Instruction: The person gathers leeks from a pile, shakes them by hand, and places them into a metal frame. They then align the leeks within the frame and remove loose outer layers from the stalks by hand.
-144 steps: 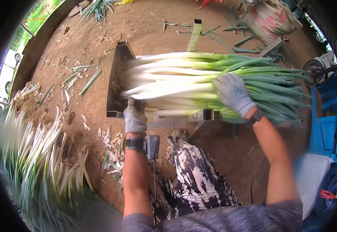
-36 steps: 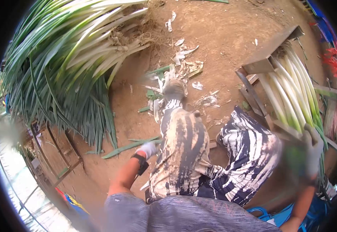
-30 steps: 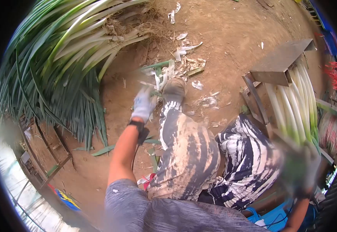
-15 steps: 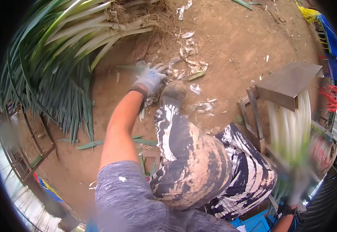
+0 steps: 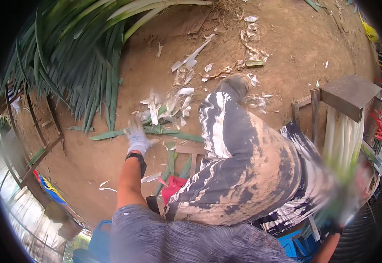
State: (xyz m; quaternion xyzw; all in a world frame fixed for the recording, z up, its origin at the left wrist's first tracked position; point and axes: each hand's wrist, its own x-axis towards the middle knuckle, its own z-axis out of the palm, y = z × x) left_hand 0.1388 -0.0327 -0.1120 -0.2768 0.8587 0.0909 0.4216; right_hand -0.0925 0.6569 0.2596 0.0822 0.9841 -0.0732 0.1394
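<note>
My left hand (image 5: 138, 137), in a pale glove, is open with its fingers spread over the dirt. Its fingertips lie at a long green leaf (image 5: 107, 135), just below peeled white leek skins (image 5: 155, 109). At the lower right, my right hand (image 5: 336, 218) is smeared and partly lost in the blur, with a dark band at the wrist. It is by the green ends of a bundle of leeks (image 5: 342, 136), so I cannot tell whether its fingers grip them. The white stalks of that bundle run up under a metal stand (image 5: 349, 93).
A big pile of leeks (image 5: 77, 57) lies at the upper left. Below it stands a rusty metal frame (image 5: 46, 149). My bent leg (image 5: 248, 171) fills the middle. Red ties (image 5: 380, 125) hang at the far right, and blue plastic (image 5: 99, 241) shows at the bottom left.
My left hand has drawn back from the leek skins near my boot toward the lower left, its fingers now spread. The view has shifted left; my right hand stays by the leek bundle.
</note>
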